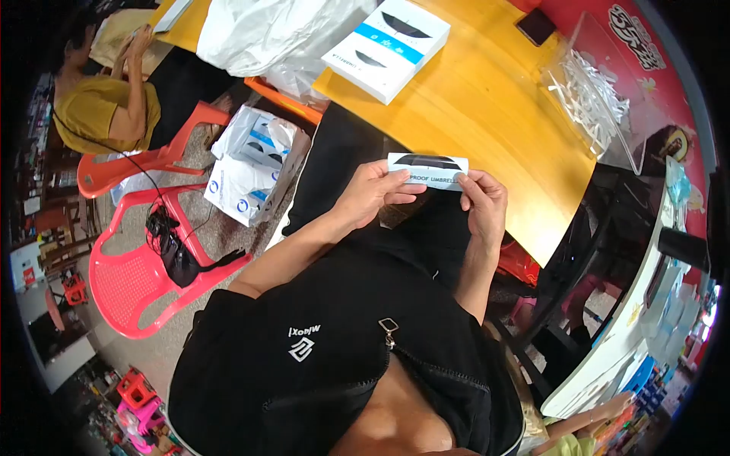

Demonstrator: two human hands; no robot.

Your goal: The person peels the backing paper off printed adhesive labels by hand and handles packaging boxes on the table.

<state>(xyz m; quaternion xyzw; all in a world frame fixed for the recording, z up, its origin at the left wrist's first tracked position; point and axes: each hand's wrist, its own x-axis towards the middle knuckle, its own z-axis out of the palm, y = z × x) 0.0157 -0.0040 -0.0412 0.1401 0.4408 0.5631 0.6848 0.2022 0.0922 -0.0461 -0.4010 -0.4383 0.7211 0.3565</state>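
Observation:
A small white and light-blue umbrella box or folded card (427, 172), printed with a black umbrella and partly covered lettering, is held level near the yellow table's front edge. My left hand (374, 194) pinches its left end, thumb on the printed face. At its right end my right hand (484, 199) grips it between thumb and fingers. Beyond it, on the yellow table (487, 129), lies a larger white box (386, 47) with a blue band and umbrella pictures.
White plastic bags (258, 34) lie at the table's back left. A clear bin of white strips (589, 102) and a dark phone (535, 26) are at the right. Left are an open bag of boxes (255, 163), a pink chair (129, 277) and a seated person (106, 106).

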